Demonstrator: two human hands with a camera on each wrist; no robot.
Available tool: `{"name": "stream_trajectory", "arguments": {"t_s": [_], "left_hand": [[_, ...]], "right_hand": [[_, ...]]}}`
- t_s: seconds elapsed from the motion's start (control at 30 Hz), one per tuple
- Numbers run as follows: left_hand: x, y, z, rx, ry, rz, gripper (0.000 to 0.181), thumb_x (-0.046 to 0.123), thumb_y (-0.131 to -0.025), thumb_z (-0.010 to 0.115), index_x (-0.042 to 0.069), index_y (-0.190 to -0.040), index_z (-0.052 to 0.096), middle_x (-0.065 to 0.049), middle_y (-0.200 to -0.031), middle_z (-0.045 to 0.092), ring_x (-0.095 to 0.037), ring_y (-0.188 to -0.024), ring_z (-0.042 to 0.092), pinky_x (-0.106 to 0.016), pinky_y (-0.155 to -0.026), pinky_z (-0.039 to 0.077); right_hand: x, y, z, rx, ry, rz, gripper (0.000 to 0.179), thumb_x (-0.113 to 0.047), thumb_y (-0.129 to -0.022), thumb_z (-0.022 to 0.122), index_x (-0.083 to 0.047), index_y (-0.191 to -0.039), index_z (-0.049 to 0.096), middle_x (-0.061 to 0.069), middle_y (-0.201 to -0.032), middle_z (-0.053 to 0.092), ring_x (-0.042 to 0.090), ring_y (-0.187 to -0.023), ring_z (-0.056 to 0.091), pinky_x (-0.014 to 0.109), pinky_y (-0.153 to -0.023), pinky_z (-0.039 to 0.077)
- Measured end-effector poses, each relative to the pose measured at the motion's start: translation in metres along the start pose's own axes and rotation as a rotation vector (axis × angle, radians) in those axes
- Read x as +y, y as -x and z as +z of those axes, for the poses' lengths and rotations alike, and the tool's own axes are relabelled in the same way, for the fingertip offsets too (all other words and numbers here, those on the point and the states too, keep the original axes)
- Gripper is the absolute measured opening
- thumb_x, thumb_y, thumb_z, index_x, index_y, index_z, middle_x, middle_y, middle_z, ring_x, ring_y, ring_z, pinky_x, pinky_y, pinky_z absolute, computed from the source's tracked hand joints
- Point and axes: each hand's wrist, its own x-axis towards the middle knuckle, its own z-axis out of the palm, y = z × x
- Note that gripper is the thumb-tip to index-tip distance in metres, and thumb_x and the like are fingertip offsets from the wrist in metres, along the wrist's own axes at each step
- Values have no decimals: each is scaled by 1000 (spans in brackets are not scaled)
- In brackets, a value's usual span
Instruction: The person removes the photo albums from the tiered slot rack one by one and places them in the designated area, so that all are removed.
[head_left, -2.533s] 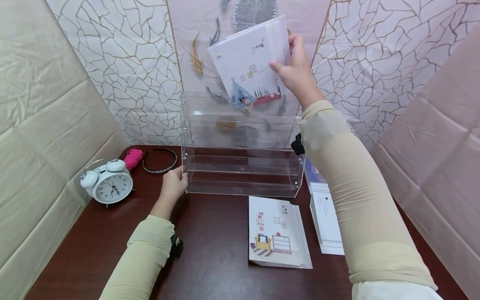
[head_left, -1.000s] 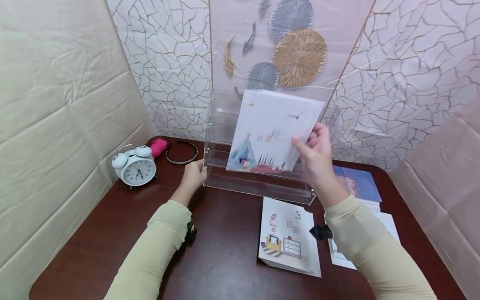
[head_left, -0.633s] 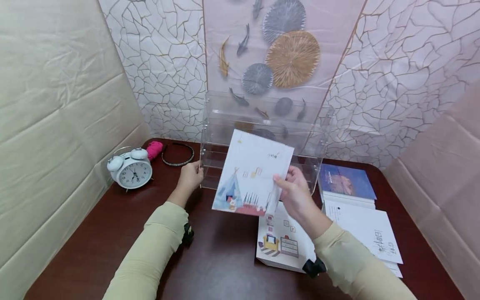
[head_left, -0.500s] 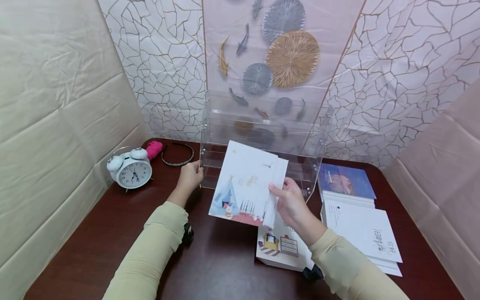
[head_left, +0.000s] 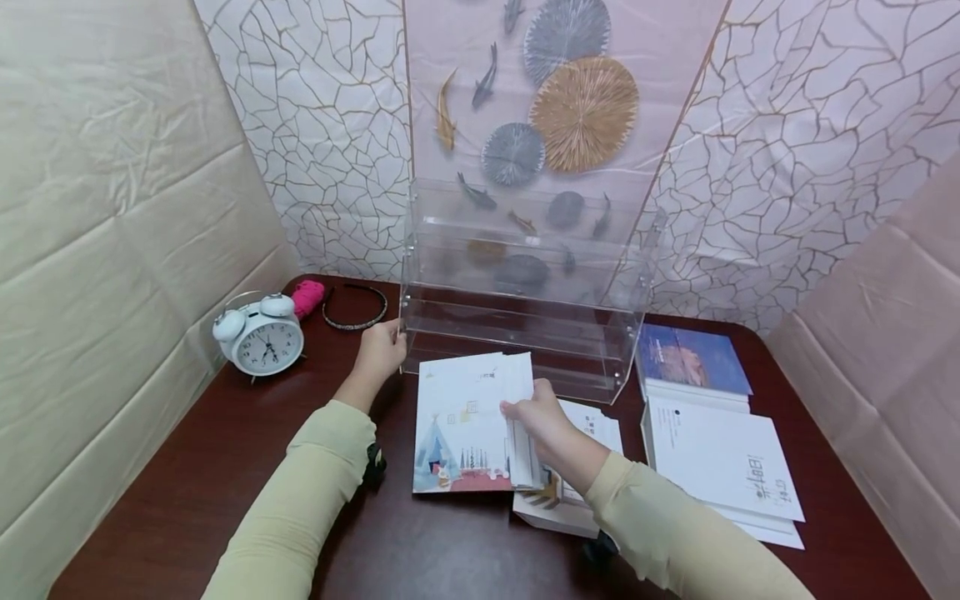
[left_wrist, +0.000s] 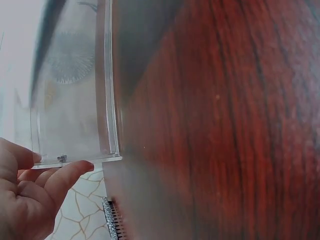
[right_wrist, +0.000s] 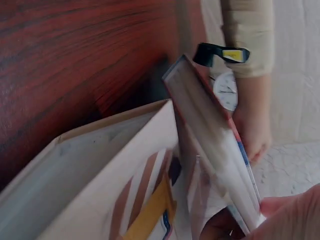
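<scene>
A white book [head_left: 461, 429] with a blue tent on its cover is gripped at its right edge by my right hand [head_left: 551, 425], thumb on the cover. In the right wrist view the held book's page edges [right_wrist: 215, 135] face the camera. Whether it touches the table I cannot tell. It partly covers a second white book [head_left: 558, 504], which lies on the table with an armchair and drawers drawn on it. My left hand [head_left: 380, 354] pinches the side panel of a clear acrylic tiered rack [head_left: 517, 312]; the left wrist view shows thumb and fingers at the panel's edge [left_wrist: 75, 162].
At the right lie a blue-covered book [head_left: 690, 358] and a white book [head_left: 723, 458]. A white alarm clock [head_left: 266, 337], pink yarn [head_left: 307, 297] and a dark headband [head_left: 356, 321] are at the left. Fabric-covered walls enclose the dark wooden table [head_left: 442, 550].
My right hand has brought the tent book down from above the rack to just in front of it, low over the table. My left hand has stayed on the rack's side.
</scene>
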Motion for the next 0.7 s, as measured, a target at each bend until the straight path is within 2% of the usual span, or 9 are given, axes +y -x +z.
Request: {"name": "stream_trajectory", "arguments": {"t_s": [0.13, 0.23, 0.3, 0.37, 0.47, 0.53, 0.6, 0.63, 0.7], "left_hand": [[2, 0, -2, -13, -4, -5, 41, 9, -95, 49, -2, -135, 48, -21, -94, 67, -15, -49, 46, -28, -53, 40], [1, 0, -2, -19, -19, 3, 41, 9, -95, 50, -4, -134, 47, -21, -101, 66, -13, -51, 49, -28, -55, 41], [1, 0, -2, -24, -21, 3, 41, 9, -95, 50, -5, -134, 47, -22, -98, 66, -13, -49, 48, -29, -56, 41], [2, 0, -2, -26, -23, 2, 41, 9, -95, 50, -6, -134, 47, -21, -91, 67, -12, -49, 49, -29, -59, 43], [4, 0, -2, -35, -26, -2, 41, 9, -95, 49, -6, -133, 47, -14, -64, 60, -10, -43, 41, -29, -60, 44], [5, 0, -3, -45, -35, -5, 41, 9, -96, 48, -6, -133, 47, -10, -52, 51, -9, -40, 35, -29, -59, 44], [5, 0, -4, -56, -40, -13, 40, 10, -96, 48, -5, -134, 47, -11, -51, 50, -10, -39, 28, -29, -56, 42], [5, -1, -5, -61, -44, -18, 40, 10, -97, 48, -4, -134, 47, -14, -54, 52, -10, -39, 27, -29, -55, 41], [6, -1, -6, -66, -47, -28, 40, 11, -97, 48, -3, -134, 48, -21, -72, 62, -12, -40, 31, -29, -54, 41]], "right_hand": [[-2, -8, 11, -15, 52, 24, 67, 1, -84, 56, 11, -137, 17, 34, -135, 28, 47, -128, 26, 54, -105, 18], [-2, -13, 16, -14, 89, 64, 75, 0, -84, 56, 12, -140, 8, 36, -141, 19, 47, -132, 18, 53, -106, 15], [-1, -15, 20, -18, 117, 88, 79, 0, -84, 56, 12, -141, 1, 36, -142, 17, 47, -133, 15, 52, -106, 14], [0, -14, 23, -23, 143, 106, 84, -1, -85, 55, 12, -142, -5, 37, -143, 15, 47, -133, 13, 52, -107, 12], [2, -13, 27, -29, 182, 107, 90, -1, -85, 54, 9, -142, -15, 37, -144, 12, 47, -134, 11, 53, -106, 10], [2, -11, 29, -17, 207, 97, 92, 0, -83, 55, 6, -143, -14, 38, -143, 11, 48, -133, 13, 55, -106, 12], [3, -11, 32, -2, 238, 77, 91, 0, -81, 57, 4, -144, -9, 39, -141, 13, 50, -130, 18, 57, -104, 17], [3, -11, 33, 9, 260, 63, 91, 1, -80, 58, 3, -144, -6, 39, -139, 14, 51, -128, 21, 58, -103, 19], [4, -9, 35, 23, 300, 37, 89, 3, -77, 59, 3, -144, 0, 40, -137, 14, 52, -125, 24, 59, -101, 24]]}}
